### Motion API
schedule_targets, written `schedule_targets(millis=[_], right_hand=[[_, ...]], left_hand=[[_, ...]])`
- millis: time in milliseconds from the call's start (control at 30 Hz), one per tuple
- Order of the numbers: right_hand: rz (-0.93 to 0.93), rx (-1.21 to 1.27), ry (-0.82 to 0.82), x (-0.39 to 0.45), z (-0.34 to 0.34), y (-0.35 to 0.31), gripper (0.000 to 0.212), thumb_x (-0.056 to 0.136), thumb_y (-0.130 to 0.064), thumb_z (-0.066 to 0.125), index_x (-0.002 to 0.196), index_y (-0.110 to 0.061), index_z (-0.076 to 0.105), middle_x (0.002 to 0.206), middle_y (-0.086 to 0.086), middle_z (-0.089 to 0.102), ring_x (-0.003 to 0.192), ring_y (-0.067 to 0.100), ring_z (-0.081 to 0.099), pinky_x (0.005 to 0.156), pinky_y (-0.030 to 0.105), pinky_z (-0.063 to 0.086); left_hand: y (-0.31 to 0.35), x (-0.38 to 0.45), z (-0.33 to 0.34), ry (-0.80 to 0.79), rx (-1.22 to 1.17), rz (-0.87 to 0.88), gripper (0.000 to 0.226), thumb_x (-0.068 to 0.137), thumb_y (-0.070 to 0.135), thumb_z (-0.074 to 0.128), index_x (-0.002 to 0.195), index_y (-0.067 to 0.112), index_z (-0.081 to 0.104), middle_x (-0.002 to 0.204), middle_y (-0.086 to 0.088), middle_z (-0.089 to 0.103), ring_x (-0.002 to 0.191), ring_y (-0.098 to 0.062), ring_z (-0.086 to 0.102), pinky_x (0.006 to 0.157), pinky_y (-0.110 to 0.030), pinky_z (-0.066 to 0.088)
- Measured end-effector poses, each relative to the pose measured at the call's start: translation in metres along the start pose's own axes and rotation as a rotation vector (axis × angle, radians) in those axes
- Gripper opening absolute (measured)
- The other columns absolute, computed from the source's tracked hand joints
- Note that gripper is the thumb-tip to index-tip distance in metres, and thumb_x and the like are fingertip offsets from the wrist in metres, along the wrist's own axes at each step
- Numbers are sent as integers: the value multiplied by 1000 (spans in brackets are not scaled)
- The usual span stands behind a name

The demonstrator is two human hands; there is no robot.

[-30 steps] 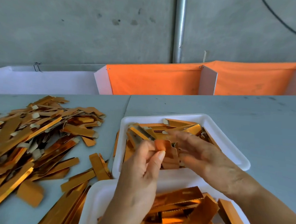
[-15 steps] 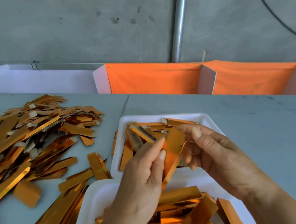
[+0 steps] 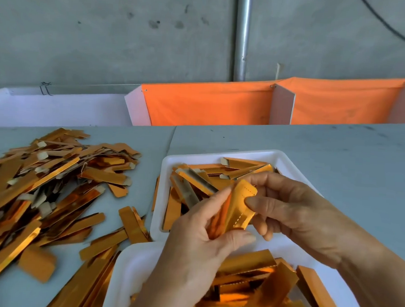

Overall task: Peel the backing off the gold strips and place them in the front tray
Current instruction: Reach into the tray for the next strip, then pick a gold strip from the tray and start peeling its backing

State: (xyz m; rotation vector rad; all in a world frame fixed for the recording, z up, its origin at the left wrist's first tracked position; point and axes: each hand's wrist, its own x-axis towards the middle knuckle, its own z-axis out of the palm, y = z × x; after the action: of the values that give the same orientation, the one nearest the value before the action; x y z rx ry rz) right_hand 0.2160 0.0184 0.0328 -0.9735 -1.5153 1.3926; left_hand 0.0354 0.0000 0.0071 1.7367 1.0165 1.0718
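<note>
Head view only: peeling now well under way, with the gold strip (image 3: 241, 208) folding open between the two grips, where half a second ago standing as one narrow upright piece and a second ago barely lifted out of the tray. Left hand (image 3: 197, 255) closing thumb and fingers round the lower, darker layer, pinching it from below; right hand (image 3: 295, 213) pinching the upper lighter layer, thumb pressing on its face and index finger curling over the top edge. Layers splitting apart in a V just between the two grips, a dotted perforation line showing on the opened face. Probably meaning the backing coming free, with the drop into the tray yet to be done. Hovering directly above the front tray (image 3: 163, 193), already holding a loose heap of strips just beyond the fingertips. Sitting nearer the body, under both wrists, a second white tray (image 3: 128, 267) full of gold strips, likely the supply. Lying well off to the left of the grips on the table (image 3: 338, 161), a big pile of strips (image 3: 40, 186), some showing pale tabs. No brand, label or readable writing showing anywhere on strips, trays, or the orange cloth (image 3: 209, 106) behind the table.
</note>
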Motion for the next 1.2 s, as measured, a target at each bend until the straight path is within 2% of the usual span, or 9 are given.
schedule_targets(millis=[100,233,333,500,633,867,967,1067,1200], right_hand=[[-5,24,41,1,0,2,30,76,-19,67,106,-15,67,73,16,60,54,17,58,54,22,49],[-3,134,72,2,-4,2,35,73,-20,69,106,-10,66,68,11,63,54,15,59,51,21,49],[3,149,-2,1,-6,0,32,74,-20,76,105,-14,69,72,7,63,60,15,61,54,21,51],[0,71,-32,1,-3,-1,18,68,-17,76,86,-16,72,68,7,64,58,14,62,55,19,51],[-25,96,-14,1,-2,0,12,70,-18,70,82,-16,73,68,8,65,57,13,63,55,19,51],[-44,241,-53,0,-10,1,26,75,-18,71,101,-17,73,69,9,65,60,14,64,56,22,54],[-35,275,-73,1,-11,1,26,72,-18,69,98,-17,73,68,9,65,59,14,63,56,21,54],[-30,269,-57,1,-11,2,26,71,-18,70,97,-15,73,67,8,63,58,14,61,56,21,54],[-38,247,5,2,-10,3,25,71,-11,76,96,-13,73,67,9,63,57,15,61,54,22,53]], left_hand=[[1,0,-2,-11,-109,-40,41,68,49,71,106,58,60,82,15,68,73,-6,68,63,-17,53],[-1,0,-7,-38,-164,-89,47,71,38,67,117,40,58,92,11,71,85,-9,70,69,-19,54],[-2,1,-5,10,-161,-82,40,79,25,68,116,36,58,90,9,71,82,-8,69,64,-17,53],[-2,0,1,50,-143,-67,35,84,17,67,108,41,56,86,7,69,71,-9,69,54,-19,50],[4,-2,-1,-9,-153,-64,37,89,20,62,118,40,52,88,6,69,63,-7,66,54,-16,48],[6,-4,-3,-98,-211,-4,41,97,17,44,135,33,45,109,6,68,91,-15,69,68,-21,54],[4,-5,-6,-125,-224,-21,42,101,16,38,136,38,44,104,5,70,87,-13,70,67,-18,53],[9,-5,-5,-142,-248,-33,39,97,27,42,129,49,48,98,4,72,80,-10,69,65,-16,52],[10,-4,-3,-184,-192,27,49,87,36,59,131,50,44,103,11,66,90,-13,68,68,-20,52]])
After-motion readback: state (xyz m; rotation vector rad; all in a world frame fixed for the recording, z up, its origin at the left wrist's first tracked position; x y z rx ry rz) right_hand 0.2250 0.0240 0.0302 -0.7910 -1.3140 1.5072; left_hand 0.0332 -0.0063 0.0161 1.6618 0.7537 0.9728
